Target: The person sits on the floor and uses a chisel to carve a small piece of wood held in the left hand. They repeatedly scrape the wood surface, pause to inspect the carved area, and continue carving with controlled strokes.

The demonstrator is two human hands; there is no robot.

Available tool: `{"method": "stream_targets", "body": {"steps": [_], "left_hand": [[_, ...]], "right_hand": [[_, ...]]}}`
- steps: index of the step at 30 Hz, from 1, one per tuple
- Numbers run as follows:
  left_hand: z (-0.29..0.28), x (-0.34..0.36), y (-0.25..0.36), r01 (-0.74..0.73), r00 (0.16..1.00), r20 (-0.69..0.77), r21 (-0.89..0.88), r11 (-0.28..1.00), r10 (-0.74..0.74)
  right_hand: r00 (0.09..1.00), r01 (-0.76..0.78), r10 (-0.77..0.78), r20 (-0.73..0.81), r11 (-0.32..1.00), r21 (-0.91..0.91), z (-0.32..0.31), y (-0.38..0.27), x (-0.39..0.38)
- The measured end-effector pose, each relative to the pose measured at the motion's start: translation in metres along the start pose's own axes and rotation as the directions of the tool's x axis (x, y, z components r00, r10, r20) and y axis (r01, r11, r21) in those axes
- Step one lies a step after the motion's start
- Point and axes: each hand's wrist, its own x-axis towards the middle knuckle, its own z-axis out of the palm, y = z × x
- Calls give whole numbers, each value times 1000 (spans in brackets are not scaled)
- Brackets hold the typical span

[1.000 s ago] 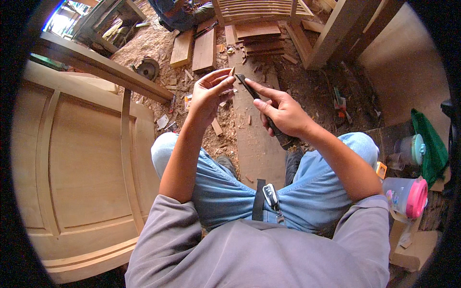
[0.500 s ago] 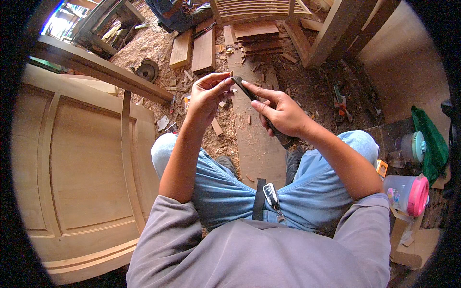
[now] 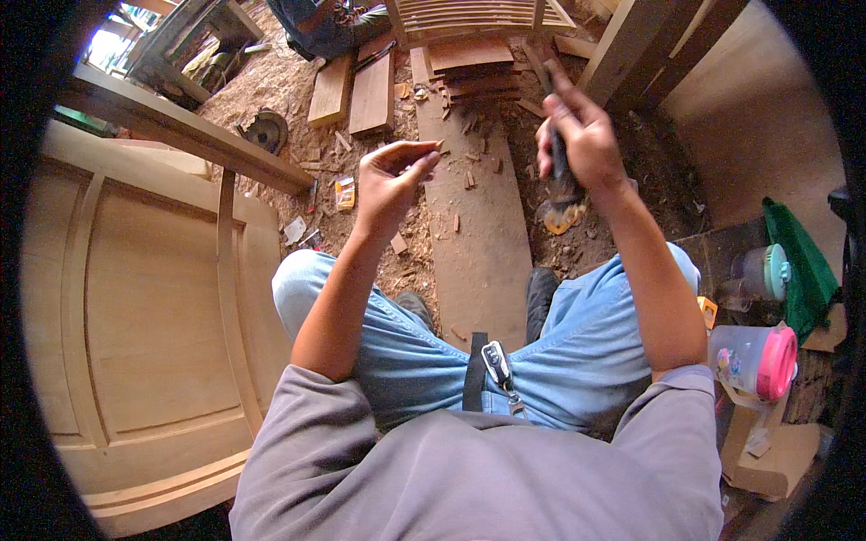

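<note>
My left hand [image 3: 390,185] is raised over the floor plank, its thumb and fingers pinched on a small pointed sliver of wood [image 3: 439,145]. To the right and apart from it, my right hand [image 3: 588,149] is wrapped round a chisel [image 3: 561,162] with a dark handle. The chisel stands nearly upright, its blade end pointing away from me and blurred by motion. Below the handle's butt shows a yellowish patch [image 3: 564,218]; I cannot tell whether it belongs to the tool or lies behind it.
A long plank [image 3: 478,261] littered with chips runs between my feet. A panelled wooden door [image 3: 167,307] stands at the left. Cut boards [image 3: 372,95] and a circular saw [image 3: 264,132] lie farther off, near another person [image 3: 316,32]. A pink-lidded container [image 3: 749,361] sits at the right.
My right hand has swung the chisel away from the left hand, to the right and farther off, turning it more upright. My left hand stays in nearly the same place, still pinching the sliver.
</note>
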Motion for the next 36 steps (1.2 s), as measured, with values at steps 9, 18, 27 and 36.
{"method": "stream_targets", "body": {"steps": [9,18,27,36], "left_hand": [[-3,4,-1,-150,981,-132,-54,987,142],[-1,2,-11,-274,938,-116,330,903,327],[14,31,-21,-298,903,-140,473,829,405],[19,11,-25,-263,942,-104,365,893,320]], "right_hand": [[848,-119,193,494,977,-178,47,35,-36],[898,-102,182,401,972,-211,60,46,-46],[981,-110,101,164,993,51,81,102,-28],[858,247,-92,-506,936,249,-36,-7,33]]}}
